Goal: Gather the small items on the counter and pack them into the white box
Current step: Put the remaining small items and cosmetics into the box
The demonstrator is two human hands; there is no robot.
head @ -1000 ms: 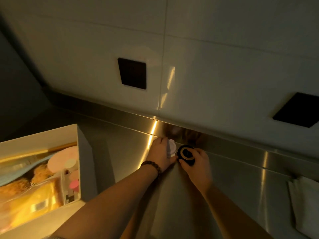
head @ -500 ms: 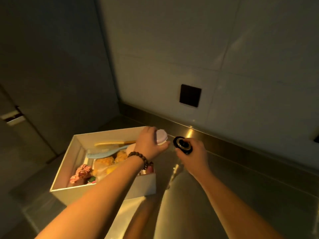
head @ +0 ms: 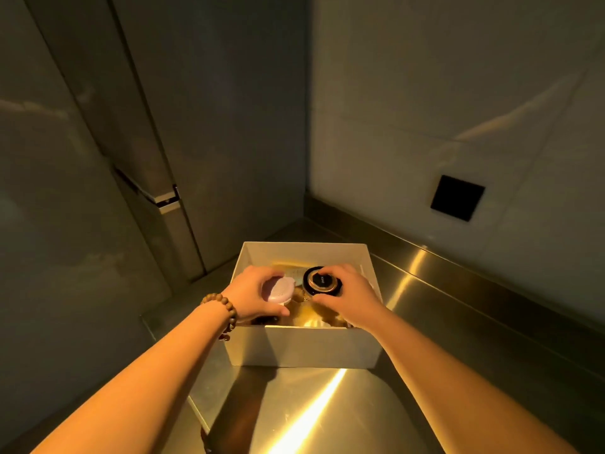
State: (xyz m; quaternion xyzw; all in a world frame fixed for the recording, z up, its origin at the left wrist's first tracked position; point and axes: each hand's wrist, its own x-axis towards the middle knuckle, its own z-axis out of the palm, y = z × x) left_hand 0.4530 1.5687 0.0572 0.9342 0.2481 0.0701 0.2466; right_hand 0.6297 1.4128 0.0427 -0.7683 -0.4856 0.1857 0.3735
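Observation:
The white box (head: 304,347) stands on the steel counter straight ahead, open at the top, with several items dimly visible inside. Over its left half my left hand (head: 253,293) grips a small pale pink round case (head: 280,290). Over its right half my right hand (head: 350,298) holds a black round jar (head: 322,280) with a gold-ringed lid. Both items hang just above the box's contents. My hands hide most of what lies inside.
The steel counter (head: 425,322) runs right and toward me, with a bright reflection streak in front. A raised steel backsplash and tiled wall with a black square socket (head: 457,198) stand behind. A dark cabinet door with a handle (head: 163,199) is at left.
Both hands lifted the pink case and black jar from the back of the counter and carried them left; they are now over the open box. My view turned left with them.

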